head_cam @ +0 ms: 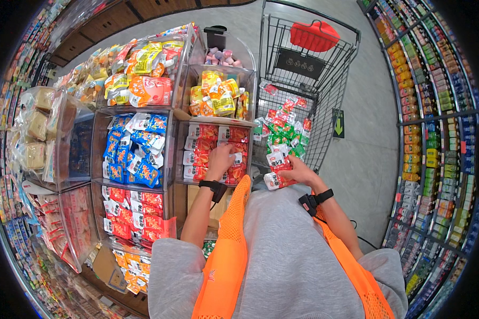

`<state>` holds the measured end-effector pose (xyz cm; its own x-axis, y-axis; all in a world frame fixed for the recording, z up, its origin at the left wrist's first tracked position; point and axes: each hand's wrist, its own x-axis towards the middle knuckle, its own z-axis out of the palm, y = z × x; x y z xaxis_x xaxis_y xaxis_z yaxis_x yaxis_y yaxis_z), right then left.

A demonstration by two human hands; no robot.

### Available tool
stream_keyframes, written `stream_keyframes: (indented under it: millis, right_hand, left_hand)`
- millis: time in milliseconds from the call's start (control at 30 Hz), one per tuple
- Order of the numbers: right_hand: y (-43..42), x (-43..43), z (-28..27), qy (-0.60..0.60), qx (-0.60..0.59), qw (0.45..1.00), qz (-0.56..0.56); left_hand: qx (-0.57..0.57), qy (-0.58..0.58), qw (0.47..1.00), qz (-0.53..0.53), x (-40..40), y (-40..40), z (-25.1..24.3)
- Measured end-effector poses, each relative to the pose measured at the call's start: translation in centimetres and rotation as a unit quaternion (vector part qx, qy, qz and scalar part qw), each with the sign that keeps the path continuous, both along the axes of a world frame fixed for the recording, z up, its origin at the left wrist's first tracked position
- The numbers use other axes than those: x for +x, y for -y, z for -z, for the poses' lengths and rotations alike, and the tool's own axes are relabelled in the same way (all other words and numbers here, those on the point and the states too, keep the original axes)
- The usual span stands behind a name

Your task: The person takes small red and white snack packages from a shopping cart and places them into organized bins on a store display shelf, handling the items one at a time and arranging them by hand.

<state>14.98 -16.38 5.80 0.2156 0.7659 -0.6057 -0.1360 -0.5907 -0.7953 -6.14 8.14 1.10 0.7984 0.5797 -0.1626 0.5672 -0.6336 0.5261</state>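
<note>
My left hand (220,159) reaches into a clear plastic bin with rows of red-and-white snack packets (199,144); its fingertips are over the packets, and whether it grips one cannot be told. Over the near end of a wire shopping cart (331,115), my right hand (297,172) holds red-and-white snack packets (278,161), at least two, fanned out. Beyond that hand, loose green packets (280,137) and red packets (289,104) lie in a heap in the cart.
Left of my left hand are clear bins of blue packets (137,149) and more red packets (133,213). Behind stand pouches (223,99) in yellow and orange. A red object (314,36) hangs at the cart's far end. Bottle shelves (411,135) line the right side.
</note>
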Motion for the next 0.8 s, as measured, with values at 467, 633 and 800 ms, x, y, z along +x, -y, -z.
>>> stream_keyframes:
  millis: [467,633,800]
  right_hand:
    - [-0.4,-0.1,1.4,0.025,0.006,0.999,-0.030]
    - [-1.3,-0.3,0.2,0.030,-0.021,0.998,-0.049]
    - [-1.0,-0.1,0.7,0.032,-0.015,0.998,-0.044]
  left_hand:
    - [-0.069,-0.075,0.981,-0.165,-9.2,0.7,-2.3]
    - [-0.010,-0.144,0.983,-0.115,-8.2,1.9,-0.5]
    - [0.045,-0.213,0.971,-0.096,-7.3,2.1,-0.1]
